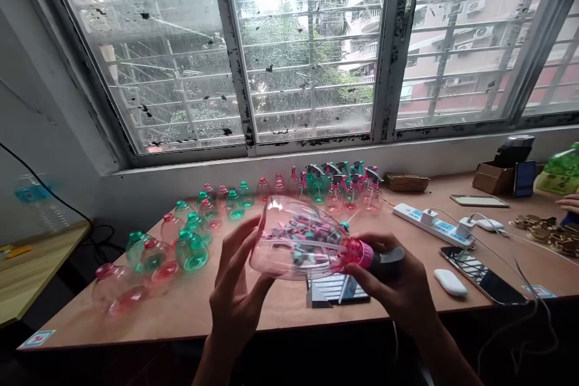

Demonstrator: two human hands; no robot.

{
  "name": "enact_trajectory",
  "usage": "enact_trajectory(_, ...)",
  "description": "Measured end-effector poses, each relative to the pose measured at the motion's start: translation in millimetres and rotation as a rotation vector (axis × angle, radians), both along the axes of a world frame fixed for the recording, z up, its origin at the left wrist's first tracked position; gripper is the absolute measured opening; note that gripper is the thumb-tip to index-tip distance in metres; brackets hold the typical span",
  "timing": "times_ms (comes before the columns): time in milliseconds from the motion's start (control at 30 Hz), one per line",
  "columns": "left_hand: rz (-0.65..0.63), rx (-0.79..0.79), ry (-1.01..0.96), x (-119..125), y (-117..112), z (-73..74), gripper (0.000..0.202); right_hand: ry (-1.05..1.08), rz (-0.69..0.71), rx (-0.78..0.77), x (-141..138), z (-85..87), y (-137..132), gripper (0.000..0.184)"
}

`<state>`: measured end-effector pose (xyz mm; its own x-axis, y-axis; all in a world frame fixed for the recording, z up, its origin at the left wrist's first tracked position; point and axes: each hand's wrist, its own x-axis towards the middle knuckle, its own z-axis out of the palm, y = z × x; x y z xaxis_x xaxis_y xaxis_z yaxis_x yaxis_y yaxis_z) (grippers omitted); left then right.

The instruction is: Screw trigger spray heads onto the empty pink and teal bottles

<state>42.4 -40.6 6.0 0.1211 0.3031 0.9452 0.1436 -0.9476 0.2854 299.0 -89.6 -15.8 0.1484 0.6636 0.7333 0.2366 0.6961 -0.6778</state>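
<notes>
A clear pink spray bottle [289, 247] lies on its side in the air above the table, with a thin tube inside it. Its wide base rests in my left hand [239, 277], fingers and thumb wrapped round it. At the neck, my right hand [389, 283] grips the pink collar [365, 253] of the black-and-pink spray head. The lever [392, 256] sticks out to the right past my fingers. Through the clear wall I see a pile of loose pink, green and black spray heads [312, 232] on the table behind.
Open pink and green bottles [194, 250] stand at the left of the table [181, 319]. Several bottles with spray heads [353, 190] stand by the window. To the right are a power strip [434, 226], a phone [484, 274], a white case [450, 283] and another person's hand [569, 202].
</notes>
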Motion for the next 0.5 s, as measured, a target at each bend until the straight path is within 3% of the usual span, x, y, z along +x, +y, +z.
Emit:
enact_trajectory(200,-0.161,-0.162,0.091,3.4,-6.3,-1.9,0.083,-0.032,-0.042,0.059,-0.3,-0.1,0.8,0.039)
enact_trajectory(333,-0.062,-0.091,-0.179,13.1,-21.4,-1.4,0.071,0.094,-0.128,0.062,1.9,0.3,-4.2,0.034)
enact_trajectory(367,-0.098,-0.073,-0.219,13.7,-25.7,-1.6,0.065,0.128,-0.152,0.058,4.3,0.6,-5.0,0.033)
enact_trajectory(500,-0.349,-0.147,0.024,9.9,-45.5,-7.0,0.069,0.198,-0.243,0.034,15.8,1.9,-4.2,0.032)
